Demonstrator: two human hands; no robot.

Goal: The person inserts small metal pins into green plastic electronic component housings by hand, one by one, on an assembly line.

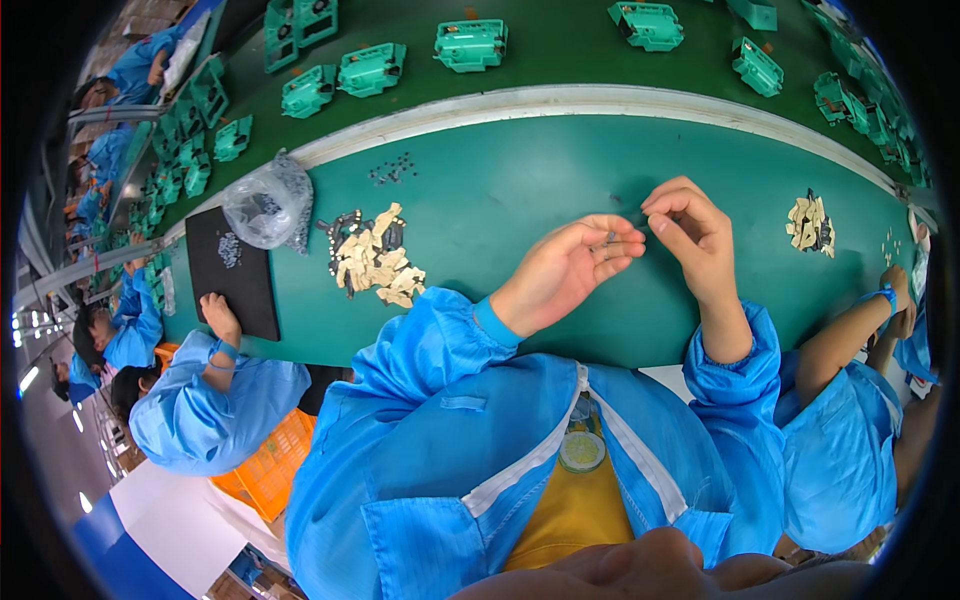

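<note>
- 2 bare hands meet above the green workbench (520, 190): left hand (565, 272) cupped, fingertips pinching a tiny dark part (611, 237).
- Right hand (695, 235), at its 3 o'clock, pinches something too small to identify.
- Part looks light, stiff, easily dropped; best held by its edges.
- Beige pieces (378, 262) lie at 9 o'clock.

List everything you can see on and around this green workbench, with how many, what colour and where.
Teal plastic housings: many, on the dark green conveyor belt beyond the bench.
Green bench mat: one, under the hands.
Pile of beige and black small parts: one, left of centre.
Second beige pile: one, far right.
Clear plastic bag: one, crumpled, beside the black mat.
Black mat: one, at left, a co-worker's hand on it.
Tiny dark parts: a scatter, near the bench's far edge.
Co-workers in blue coats: several, left and right.
Left hand: holds a small dark part.
Right hand: fingertips pinched beside it.
</note>
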